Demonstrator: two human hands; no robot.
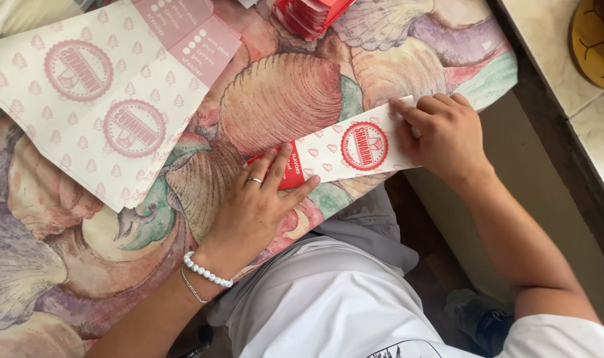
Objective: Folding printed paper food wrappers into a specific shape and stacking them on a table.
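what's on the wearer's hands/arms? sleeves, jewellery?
Both forearms bare, no gloves. Left hand: a thin silver ring, plus a white pearl-like bead bracelet and a fine chain bracelet at the wrist. Right hand: nothing worn; a white short sleeve above the elbow.

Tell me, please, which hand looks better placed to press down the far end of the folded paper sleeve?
Probably the right hand: its fingertips already rest on that end of the paper sleeve. The left hand lies flat on the red end, pinning it.

A ring and beaded white bracelet adorn the left hand [254, 202]; white shirt, grey trousers.
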